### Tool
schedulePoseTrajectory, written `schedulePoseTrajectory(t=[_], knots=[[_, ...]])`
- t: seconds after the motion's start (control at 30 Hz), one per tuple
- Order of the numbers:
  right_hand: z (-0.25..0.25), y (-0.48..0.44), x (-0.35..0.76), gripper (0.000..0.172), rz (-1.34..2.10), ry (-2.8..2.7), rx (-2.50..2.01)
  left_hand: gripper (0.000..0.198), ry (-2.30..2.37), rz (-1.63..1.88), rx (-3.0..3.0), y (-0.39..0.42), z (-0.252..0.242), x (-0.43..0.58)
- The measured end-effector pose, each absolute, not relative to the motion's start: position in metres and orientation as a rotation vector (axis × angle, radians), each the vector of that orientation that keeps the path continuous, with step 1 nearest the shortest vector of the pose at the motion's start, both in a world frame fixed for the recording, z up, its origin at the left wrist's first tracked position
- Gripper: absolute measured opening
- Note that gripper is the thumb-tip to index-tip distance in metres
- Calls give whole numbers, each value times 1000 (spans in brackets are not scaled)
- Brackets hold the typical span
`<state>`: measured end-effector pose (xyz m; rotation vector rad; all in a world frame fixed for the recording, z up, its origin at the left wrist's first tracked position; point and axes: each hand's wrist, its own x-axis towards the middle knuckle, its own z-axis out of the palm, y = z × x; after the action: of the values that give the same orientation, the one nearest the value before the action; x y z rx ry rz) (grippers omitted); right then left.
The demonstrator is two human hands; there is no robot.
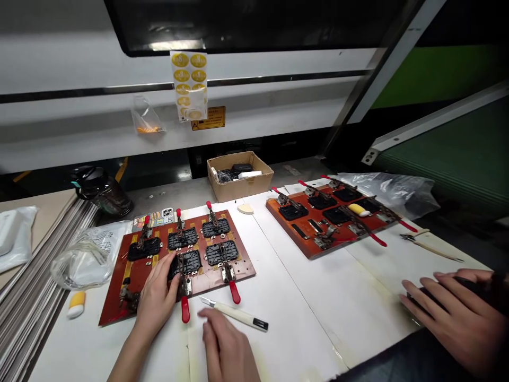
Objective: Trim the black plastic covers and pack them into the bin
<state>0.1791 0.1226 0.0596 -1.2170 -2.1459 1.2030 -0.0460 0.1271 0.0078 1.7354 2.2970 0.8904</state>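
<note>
My left hand (156, 300) rests on the reddish-brown fixture board (242, 260), its thumb and fingers around the left end of a black plastic part (193, 262). A toggle clamp with a red handle (185, 310) stands over that part. Other black parts sit under clamps on the same board, one of them a ribbed plate (217, 227). Just below the board, my right hand (231, 347) hovers near the red handle with bent fingers apart, holding nothing. Beside it lies a white craft knife (238, 315), blade toward the left.
Another person's hands (457, 313) hold a dark object at right. A second clamp board (310, 249) carries a yellow-and-white piece (359, 210). Tweezers (431, 248), a cardboard box (238, 185), a phone (167, 215), a black bottle (103, 193) and a plastic bag (85, 254) lie around.
</note>
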Motion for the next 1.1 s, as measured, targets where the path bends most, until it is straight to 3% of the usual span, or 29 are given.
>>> schedulePoseTrajectory(t=[0.23,0.4,0.47,0.57,0.63,1.0,1.1], knots=[[48,155,130,60,769,-2431,-1378,47,2275,904,1777,127,11,-46],[50,159,113,85,638,-2577,-1552,47,2252,944,1781,127,6,-48],[54,160,113,78,640,-2625,-1514,46,2240,971,1778,127,3,-49],[59,160,121,49,660,-2472,-1384,47,2215,1012,1781,127,1,-50],[61,156,130,39,691,-2331,-1326,47,2203,1026,1783,127,1,-50],[57,114,180,11,1192,-2514,-1393,47,2255,952,1784,127,3,-48],[48,115,187,9,1119,-2750,-1329,46,2269,930,1785,127,4,-48]])
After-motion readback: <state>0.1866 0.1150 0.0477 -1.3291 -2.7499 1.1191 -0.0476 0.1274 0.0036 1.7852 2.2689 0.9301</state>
